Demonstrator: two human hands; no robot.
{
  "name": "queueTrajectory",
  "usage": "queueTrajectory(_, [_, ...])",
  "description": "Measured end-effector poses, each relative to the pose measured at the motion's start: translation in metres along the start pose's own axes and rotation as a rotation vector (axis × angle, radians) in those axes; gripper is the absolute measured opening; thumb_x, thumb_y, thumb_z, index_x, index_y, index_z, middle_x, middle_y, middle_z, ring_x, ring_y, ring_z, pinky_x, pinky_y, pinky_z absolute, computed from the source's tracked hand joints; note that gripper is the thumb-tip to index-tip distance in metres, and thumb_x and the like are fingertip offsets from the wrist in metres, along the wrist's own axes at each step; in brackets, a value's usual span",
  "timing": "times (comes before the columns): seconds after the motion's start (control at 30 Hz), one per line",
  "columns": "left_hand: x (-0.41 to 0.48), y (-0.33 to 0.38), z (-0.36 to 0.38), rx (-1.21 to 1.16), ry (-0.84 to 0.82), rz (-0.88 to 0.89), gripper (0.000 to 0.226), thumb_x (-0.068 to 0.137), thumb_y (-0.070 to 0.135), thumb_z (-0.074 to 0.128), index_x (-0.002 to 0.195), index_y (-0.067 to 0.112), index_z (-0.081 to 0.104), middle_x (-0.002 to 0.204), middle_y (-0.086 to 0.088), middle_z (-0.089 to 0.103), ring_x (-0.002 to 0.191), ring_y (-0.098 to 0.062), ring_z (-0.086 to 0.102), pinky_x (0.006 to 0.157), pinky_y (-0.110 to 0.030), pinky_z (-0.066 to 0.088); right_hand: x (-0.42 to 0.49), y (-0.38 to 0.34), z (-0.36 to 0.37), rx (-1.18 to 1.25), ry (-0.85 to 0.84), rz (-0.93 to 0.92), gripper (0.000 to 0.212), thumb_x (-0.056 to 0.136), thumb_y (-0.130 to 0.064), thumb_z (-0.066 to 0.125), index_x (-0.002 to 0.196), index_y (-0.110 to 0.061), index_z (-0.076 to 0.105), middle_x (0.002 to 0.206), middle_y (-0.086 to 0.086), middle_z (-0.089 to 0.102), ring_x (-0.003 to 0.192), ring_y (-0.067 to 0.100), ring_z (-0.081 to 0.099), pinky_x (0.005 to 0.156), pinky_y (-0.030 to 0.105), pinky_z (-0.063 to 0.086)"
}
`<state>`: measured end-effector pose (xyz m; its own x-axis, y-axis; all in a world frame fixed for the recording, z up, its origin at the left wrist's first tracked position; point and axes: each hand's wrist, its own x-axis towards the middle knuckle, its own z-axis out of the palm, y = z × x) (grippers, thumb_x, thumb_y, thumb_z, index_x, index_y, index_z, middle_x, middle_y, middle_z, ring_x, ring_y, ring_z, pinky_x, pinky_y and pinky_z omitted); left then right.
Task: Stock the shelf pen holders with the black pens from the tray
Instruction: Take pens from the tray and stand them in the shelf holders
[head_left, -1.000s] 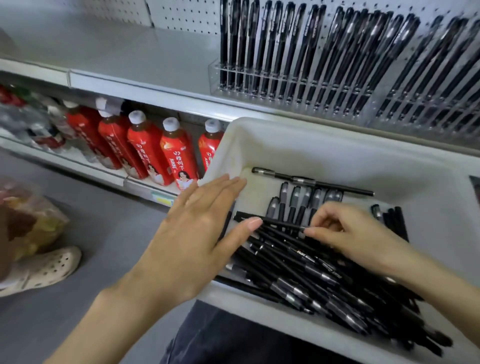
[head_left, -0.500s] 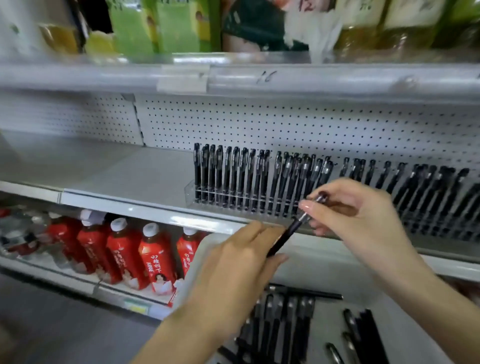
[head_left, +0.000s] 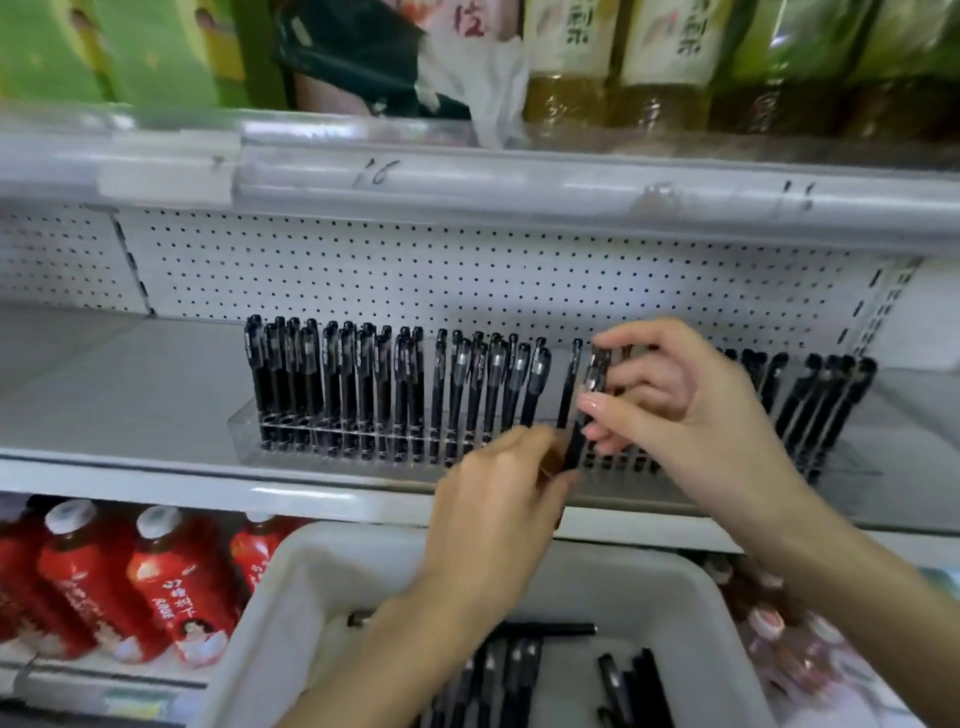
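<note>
A clear pen holder on the middle shelf carries a row of upright black pens. My right hand pinches one black pen near its cap, nearly upright, just in front of the holder's middle. My left hand is at the pen's lower end, fingers curled around its tip. Below, the white tray holds more loose black pens.
Red drink bottles stand on the lower shelf at left. Green cartons and tea bottles fill the top shelf. A white pegboard backs the pen shelf. Bare shelf surface lies left of the holder.
My right hand picked a pen out of the tray and lifted it to the shelf holder. My left hand rose with it to the pen's lower end. The view tilted up.
</note>
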<state>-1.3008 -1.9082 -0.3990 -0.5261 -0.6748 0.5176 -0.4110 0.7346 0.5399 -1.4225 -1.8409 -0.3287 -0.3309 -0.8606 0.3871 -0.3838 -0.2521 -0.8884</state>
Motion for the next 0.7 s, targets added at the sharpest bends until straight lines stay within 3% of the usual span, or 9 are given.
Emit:
queueTrajectory(0.13, [0.002,-0.015,0.008,0.270,0.050,0.103,0.033,0.090,0.048,0.039,0.108,0.027,0.058,0.096,0.016,0.061,0.082,-0.004,0.061,0.055,-0.022,0.049,0.015,0.006,-0.016,-0.061,0.194,-0.105,0.023,0.083,-0.008,0.068,0.100,-0.020,0.059,0.081,0.004,0.066,0.063,0.010,0.068,0.059,0.015,0.052])
queueTrajectory(0.27, [-0.004,-0.041,0.022,0.449,-0.009,0.195,0.048,0.091,0.050,0.033,0.116,0.019,0.060,0.110,0.006,0.064,0.101,-0.012,0.060,0.085,-0.027,0.050,0.032,0.017,-0.026,-0.110,0.359,-0.158,0.024,0.082,-0.010,0.070,0.095,-0.023,0.054,0.084,0.004,0.067,0.068,0.009,0.069,0.063,0.016,0.054])
queueTrajectory(0.4, [-0.007,-0.053,0.030,0.512,-0.096,0.207,0.055,0.093,0.053,0.029,0.123,0.016,0.056,0.120,0.001,0.061,0.114,-0.017,0.056,0.102,-0.039,0.042,0.044,0.034,-0.018,-0.162,0.363,-0.163,0.026,0.082,-0.011,0.071,0.090,-0.028,0.052,0.083,0.003,0.063,0.070,0.008,0.068,0.062,0.019,0.055])
queueTrajectory(0.57, [-0.007,-0.053,0.034,0.521,-0.157,0.184,0.059,0.095,0.054,0.023,0.127,0.015,0.053,0.126,0.001,0.059,0.121,-0.015,0.053,0.101,-0.045,0.043,0.052,0.051,-0.011,-0.287,0.377,-0.161,0.030,0.081,-0.017,0.073,0.086,-0.036,0.050,0.080,-0.005,0.061,0.073,0.010,0.064,0.070,0.039,0.057])
queueTrajectory(0.7, [-0.005,-0.054,0.036,0.534,-0.184,0.175,0.057,0.095,0.054,0.026,0.129,0.015,0.052,0.129,0.001,0.056,0.124,-0.015,0.049,0.103,-0.044,0.041,0.056,0.063,-0.010,-0.324,0.343,-0.149,0.024,0.080,-0.017,0.073,0.087,-0.032,0.056,0.078,-0.012,0.060,0.072,0.001,0.059,0.073,0.029,0.054])
